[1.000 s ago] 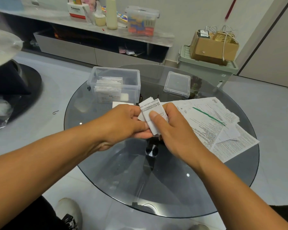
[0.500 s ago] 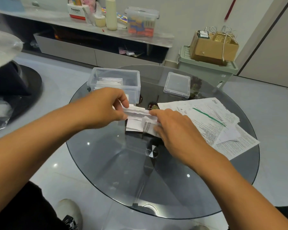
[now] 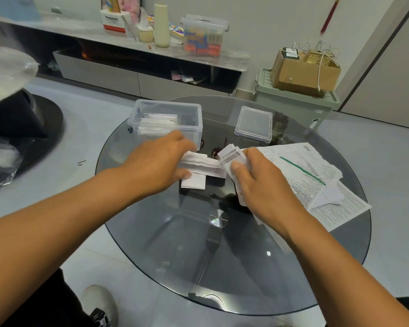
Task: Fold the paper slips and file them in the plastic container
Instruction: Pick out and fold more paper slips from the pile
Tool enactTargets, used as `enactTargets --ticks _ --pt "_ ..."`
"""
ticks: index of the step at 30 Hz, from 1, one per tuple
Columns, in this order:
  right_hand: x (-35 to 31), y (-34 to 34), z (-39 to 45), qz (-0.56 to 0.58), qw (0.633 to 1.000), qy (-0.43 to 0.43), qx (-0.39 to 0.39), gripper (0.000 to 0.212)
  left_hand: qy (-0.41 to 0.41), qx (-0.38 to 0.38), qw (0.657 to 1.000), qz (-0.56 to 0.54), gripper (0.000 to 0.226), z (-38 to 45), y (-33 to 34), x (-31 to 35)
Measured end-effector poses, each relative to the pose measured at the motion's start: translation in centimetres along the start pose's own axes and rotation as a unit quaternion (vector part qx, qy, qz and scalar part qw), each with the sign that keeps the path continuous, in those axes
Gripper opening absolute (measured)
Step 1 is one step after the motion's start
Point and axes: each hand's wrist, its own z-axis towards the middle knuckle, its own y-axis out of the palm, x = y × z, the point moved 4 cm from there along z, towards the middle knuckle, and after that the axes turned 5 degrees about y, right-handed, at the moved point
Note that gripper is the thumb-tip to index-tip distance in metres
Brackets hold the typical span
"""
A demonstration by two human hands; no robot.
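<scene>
While the right hand (image 3: 260, 185) pinches a folded paper slip (image 3: 232, 155) between thumb and fingers above the middle of the round glass bench (image 3: 222, 267), the left hand (image 3: 161, 161) grips the left end of a small bundle of folded slips (image 3: 202, 164) just beside it. One white slip (image 3: 194, 181) lies flat on the glass under that bundle. The clear plastic container (image 3: 167, 120) stands at the far left of the bench, just beyond the left hand, open at the top, with folded slips (image 3: 157, 125) filed upright in its left part. Its clear lid (image 3: 254, 125) lies flat to the right of it, at the far side of the bench. Large printed sheets (image 3: 316, 185) spread over the right side of the bench, partly under the right hand. Past the bench, a cardboard box (image 3: 305, 69) sits on a pale green bin (image 3: 293, 102).
</scene>
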Motion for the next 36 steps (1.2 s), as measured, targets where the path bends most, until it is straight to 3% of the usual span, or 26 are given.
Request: enactTargets --ticks 2,5,8,12,15,18,23,25,27,29,32,34,36 --pt "0.4 -0.4 0.2 0.042 0.999 0.025 0.012 0.013 0.005 -0.016 1.0 0.016 0.03 0.3 0.8 -0.3" --pt "0.9 -0.8 0.5 0.096 0.993 0.057 0.032 0.017 -0.01 0.003 0.999 -0.034 0.029 0.6 1.1 -0.6" --pt "1.3 -0.8 0.9 0.138 0.986 0.095 0.026 0.02 -0.046 0.007 0.996 -0.074 0.011 1.0 1.3 -1.0" --pt "1.8 0.0 1.1 0.207 0.97 0.13 -0.008 0.02 -0.083 -0.016 0.985 -0.15 0.032 1.7 1.9 -1.2" --pt "1.8 0.2 1.1 0.223 0.964 0.14 -0.026 0.019 -0.082 -0.034 0.98 -0.18 0.021 1.9 2.0 -0.9" --pt "1.7 0.3 1.2 0.282 0.947 0.15 -0.014 0.018 -0.061 -0.005 0.964 -0.258 0.008 1.8 1.4 -0.5" --pt "0.1 -1.1 0.9 0.271 0.958 0.025 0.087 0.014 -0.053 0.028 0.932 -0.359 0.004 1.3 -0.1 0.3" --pt "-0.5 -1.0 0.7 0.273 0.959 0.003 0.08 0.014 -0.025 0.024 0.925 -0.378 0.002 0.8 -0.7 1.1" --pt "-0.4 -0.3 0.6 0.293 0.954 0.035 0.049 0.016 0.013 0.036 0.928 -0.37 0.009 0.5 -1.2 1.8" --pt "0.1 0.6 0.7 0.325 0.942 0.088 -0.001 0.019 0.042 0.058 0.92 -0.386 0.015 0.3 -1.4 2.3" --pt "0.3 1.6 0.6 0.425 0.891 0.136 -0.081 0.019 0.083 0.07 0.895 -0.432 0.025 -0.3 -1.4 3.1" --pt "0.2 1.8 0.4 0.495 0.85 0.15 -0.101 0.018 0.113 0.078 0.893 -0.429 0.034 -0.7 -1.3 3.6" --pt "0.3 1.9 0.4 0.509 0.844 0.143 -0.089 0.017 0.124 0.083 0.887 -0.437 0.034 -1.0 -1.1 3.9"
